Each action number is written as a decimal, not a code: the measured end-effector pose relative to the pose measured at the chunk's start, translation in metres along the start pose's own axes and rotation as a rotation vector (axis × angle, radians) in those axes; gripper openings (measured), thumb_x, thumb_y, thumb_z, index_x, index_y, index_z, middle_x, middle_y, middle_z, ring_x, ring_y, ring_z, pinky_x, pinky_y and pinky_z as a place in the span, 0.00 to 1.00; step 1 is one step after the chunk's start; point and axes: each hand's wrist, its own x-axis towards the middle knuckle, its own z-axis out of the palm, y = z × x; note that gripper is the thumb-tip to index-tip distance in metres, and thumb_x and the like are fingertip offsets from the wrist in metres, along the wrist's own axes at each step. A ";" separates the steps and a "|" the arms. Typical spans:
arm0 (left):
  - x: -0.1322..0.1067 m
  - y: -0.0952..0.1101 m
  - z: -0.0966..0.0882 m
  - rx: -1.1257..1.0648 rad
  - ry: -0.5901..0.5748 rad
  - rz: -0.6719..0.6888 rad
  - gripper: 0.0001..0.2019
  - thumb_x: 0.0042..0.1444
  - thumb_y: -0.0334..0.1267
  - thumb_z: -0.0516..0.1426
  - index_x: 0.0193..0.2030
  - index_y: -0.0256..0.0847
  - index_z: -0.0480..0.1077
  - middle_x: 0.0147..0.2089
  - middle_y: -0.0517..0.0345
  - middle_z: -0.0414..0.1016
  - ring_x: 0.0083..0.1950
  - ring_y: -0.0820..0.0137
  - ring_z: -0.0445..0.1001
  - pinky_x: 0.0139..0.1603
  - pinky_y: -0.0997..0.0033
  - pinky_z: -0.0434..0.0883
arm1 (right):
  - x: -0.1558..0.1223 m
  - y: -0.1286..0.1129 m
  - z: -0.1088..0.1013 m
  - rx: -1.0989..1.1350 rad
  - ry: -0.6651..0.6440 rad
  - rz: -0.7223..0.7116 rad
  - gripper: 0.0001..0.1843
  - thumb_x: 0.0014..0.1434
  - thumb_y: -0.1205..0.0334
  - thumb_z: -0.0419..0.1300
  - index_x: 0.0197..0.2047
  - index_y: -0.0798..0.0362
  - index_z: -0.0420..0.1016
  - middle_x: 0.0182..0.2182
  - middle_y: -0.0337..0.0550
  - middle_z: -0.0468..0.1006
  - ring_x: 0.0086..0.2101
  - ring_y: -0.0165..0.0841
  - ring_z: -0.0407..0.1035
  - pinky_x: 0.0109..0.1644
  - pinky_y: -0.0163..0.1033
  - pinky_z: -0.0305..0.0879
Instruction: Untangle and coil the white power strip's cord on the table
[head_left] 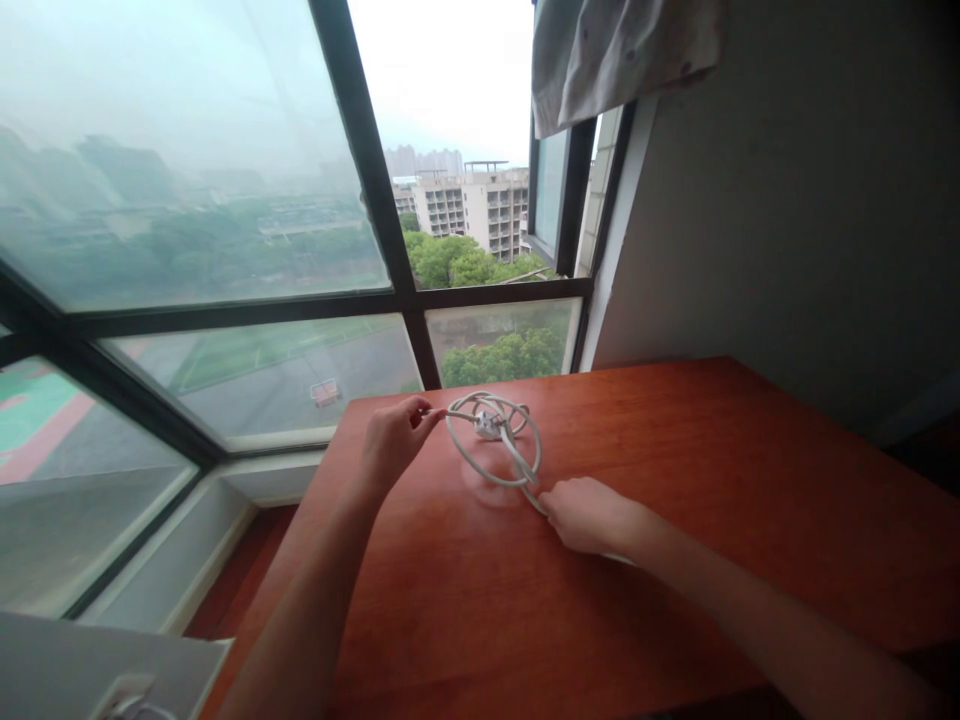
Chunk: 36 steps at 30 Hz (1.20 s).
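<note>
My left hand point(397, 437) pinched the looped white cable point(518, 458) and my right hand point(589, 515) gripped it; its long axis slanted from far left to near right.

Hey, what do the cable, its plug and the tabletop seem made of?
The cable looks sheathed in smooth off-white plastic or rubber, since it bends in round loops. The plug seems hard white plastic, going by its blocky shape. The tabletop looks like varnished reddish-brown wood, given its faint grain and soft sheen, but could be laminate.
</note>
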 end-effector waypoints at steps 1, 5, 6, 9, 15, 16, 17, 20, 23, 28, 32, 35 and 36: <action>0.000 -0.002 -0.004 -0.016 -0.034 0.017 0.16 0.59 0.50 0.56 0.32 0.38 0.74 0.24 0.58 0.74 0.24 0.72 0.68 0.27 0.75 0.57 | 0.000 0.001 0.000 0.010 0.006 -0.006 0.16 0.62 0.66 0.48 0.45 0.55 0.75 0.38 0.55 0.82 0.38 0.46 0.78 0.40 0.44 0.70; -0.002 -0.002 -0.015 -0.012 -0.118 0.083 0.16 0.60 0.48 0.56 0.28 0.38 0.72 0.22 0.59 0.71 0.22 0.74 0.65 0.26 0.75 0.55 | 0.001 0.002 0.002 0.021 0.019 -0.005 0.17 0.63 0.65 0.47 0.45 0.55 0.76 0.38 0.55 0.82 0.38 0.46 0.78 0.39 0.44 0.70; -0.002 -0.002 -0.016 -0.005 -0.136 0.103 0.16 0.59 0.48 0.56 0.28 0.38 0.72 0.21 0.60 0.71 0.22 0.74 0.64 0.26 0.75 0.54 | 0.001 0.002 0.002 0.022 0.022 -0.002 0.17 0.63 0.65 0.47 0.45 0.56 0.76 0.38 0.55 0.82 0.38 0.46 0.78 0.39 0.44 0.70; -0.001 -0.010 -0.019 -0.046 -0.219 0.141 0.15 0.59 0.47 0.57 0.29 0.38 0.72 0.21 0.60 0.71 0.23 0.74 0.64 0.26 0.76 0.54 | 0.000 0.003 0.001 0.037 0.022 0.000 0.17 0.63 0.64 0.47 0.47 0.56 0.75 0.38 0.55 0.82 0.38 0.46 0.78 0.38 0.43 0.70; -0.003 -0.023 -0.019 -0.080 -0.289 0.159 0.14 0.59 0.47 0.57 0.30 0.38 0.72 0.22 0.60 0.72 0.23 0.75 0.64 0.25 0.76 0.54 | -0.001 0.007 -0.001 0.055 0.024 -0.033 0.17 0.64 0.62 0.45 0.43 0.54 0.76 0.38 0.54 0.82 0.38 0.46 0.78 0.37 0.42 0.70; -0.005 -0.020 -0.016 -0.059 -0.257 0.156 0.14 0.59 0.47 0.57 0.30 0.38 0.72 0.23 0.60 0.73 0.23 0.74 0.65 0.25 0.76 0.55 | -0.002 0.007 -0.001 0.049 0.032 -0.034 0.17 0.64 0.63 0.45 0.43 0.55 0.75 0.38 0.54 0.82 0.37 0.46 0.78 0.37 0.42 0.70; -0.007 -0.016 -0.013 -0.039 -0.214 0.145 0.14 0.59 0.47 0.57 0.30 0.38 0.72 0.23 0.59 0.73 0.23 0.74 0.65 0.25 0.76 0.55 | -0.002 0.006 0.000 0.041 0.042 -0.033 0.17 0.64 0.63 0.45 0.44 0.55 0.75 0.37 0.54 0.82 0.37 0.46 0.78 0.36 0.43 0.70; -0.013 -0.002 0.001 0.018 -0.075 0.074 0.14 0.60 0.48 0.56 0.33 0.39 0.73 0.25 0.57 0.75 0.24 0.72 0.68 0.27 0.75 0.56 | -0.002 0.003 0.003 0.006 0.060 -0.022 0.17 0.64 0.64 0.46 0.45 0.55 0.74 0.36 0.54 0.82 0.36 0.46 0.78 0.36 0.43 0.70; -0.018 0.013 0.019 0.200 0.014 -0.035 0.17 0.61 0.52 0.55 0.37 0.41 0.74 0.27 0.55 0.76 0.27 0.68 0.71 0.27 0.73 0.55 | -0.002 -0.002 0.005 -0.026 0.070 -0.017 0.15 0.63 0.66 0.47 0.44 0.56 0.74 0.36 0.54 0.82 0.36 0.45 0.78 0.37 0.42 0.70; -0.021 0.040 0.044 0.376 -0.028 0.085 0.17 0.63 0.50 0.52 0.32 0.42 0.75 0.30 0.47 0.76 0.39 0.60 0.72 0.35 0.68 0.61 | -0.002 -0.012 0.008 -0.042 0.069 0.012 0.13 0.59 0.70 0.51 0.42 0.57 0.75 0.36 0.54 0.81 0.36 0.46 0.77 0.37 0.43 0.70; -0.017 0.058 0.059 0.367 -0.146 0.185 0.13 0.62 0.40 0.54 0.33 0.39 0.77 0.30 0.43 0.76 0.44 0.54 0.72 0.44 0.60 0.64 | 0.000 -0.025 0.013 -0.030 0.076 0.045 0.13 0.58 0.72 0.50 0.42 0.58 0.74 0.37 0.57 0.80 0.37 0.45 0.77 0.38 0.42 0.70; -0.010 0.058 0.066 0.379 -0.268 0.110 0.11 0.59 0.36 0.55 0.33 0.35 0.78 0.32 0.39 0.76 0.41 0.53 0.74 0.40 0.59 0.65 | -0.001 -0.031 0.016 -0.013 0.093 0.076 0.14 0.60 0.73 0.48 0.43 0.58 0.73 0.38 0.58 0.79 0.37 0.43 0.76 0.38 0.41 0.69; -0.007 0.055 0.067 0.369 -0.313 0.074 0.11 0.58 0.37 0.55 0.32 0.34 0.78 0.32 0.38 0.76 0.39 0.53 0.75 0.39 0.60 0.66 | -0.002 -0.032 0.016 -0.003 0.103 0.083 0.14 0.61 0.72 0.47 0.44 0.58 0.72 0.38 0.57 0.79 0.37 0.43 0.76 0.38 0.41 0.68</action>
